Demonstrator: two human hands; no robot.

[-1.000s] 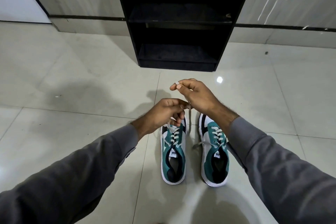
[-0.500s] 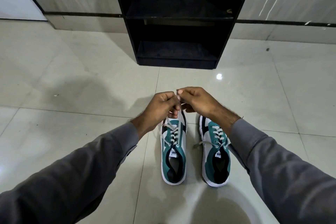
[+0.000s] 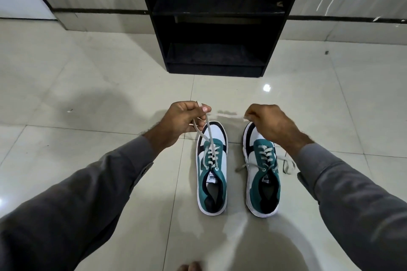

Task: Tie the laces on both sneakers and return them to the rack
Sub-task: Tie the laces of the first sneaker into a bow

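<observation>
Head view: left hand fingers pinch left sneaker's grey laces; right hand curled, grip unclear.

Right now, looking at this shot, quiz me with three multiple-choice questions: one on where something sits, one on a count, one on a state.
1. Where do the sneakers stand?
A. on the rack's lowest shelf
B. on the floor before the rack
C. on a table

2. How many sneakers are in view?
A. one
B. two
C. four

3. What is the state of the right sneaker's laces?
A. tied in a bow
B. removed
C. loose, trailing onto the floor

Answers:
1 B: the left sneaker and the right sneaker rest on the floor, short of the rack.
2 B: only that pair shows.
3 C: its laces spill onto the tiles, while the left hand holds the other shoe's laces and the right hand is curled.
</observation>
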